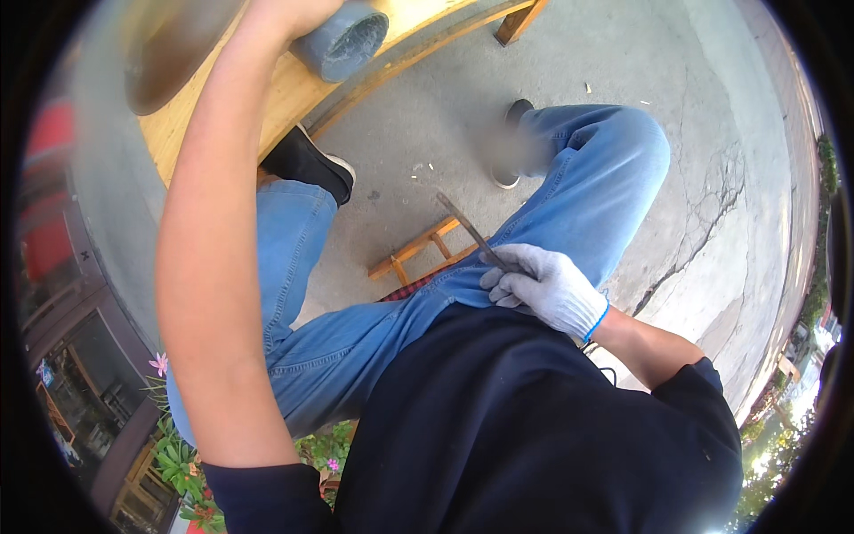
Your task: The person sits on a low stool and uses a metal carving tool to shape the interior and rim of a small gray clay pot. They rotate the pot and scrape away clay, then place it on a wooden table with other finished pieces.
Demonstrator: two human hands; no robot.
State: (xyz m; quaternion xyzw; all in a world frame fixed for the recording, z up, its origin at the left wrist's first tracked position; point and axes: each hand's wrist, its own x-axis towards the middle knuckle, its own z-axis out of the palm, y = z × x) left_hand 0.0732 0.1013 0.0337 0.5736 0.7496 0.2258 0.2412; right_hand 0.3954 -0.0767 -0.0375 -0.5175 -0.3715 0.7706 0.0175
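Observation:
My right hand (pixel 547 289), in a white knit glove with a blue cuff edge, is closed around a narrow dark metal bar (pixel 464 219). It rests near my lap, and the bar's free end points up and left; its exact kind I cannot make out. At the top edge my bare left hand (pixel 298 11) reaches over a wooden bench, right by a dark grey, hollow cylinder (pixel 345 43). The picture's edge cuts off its fingers, so whether it grips the cylinder does not show.
The yellow wooden bench (pixel 258 111) spans the upper left, with a large blurred brown object (pixel 173 53) on it. Below lies a small wooden stool (pixel 418 249), partly under my legs. Cracked concrete floor (pixel 703 240) spreads right. Flowering plants (pixel 182 467) stand at lower left.

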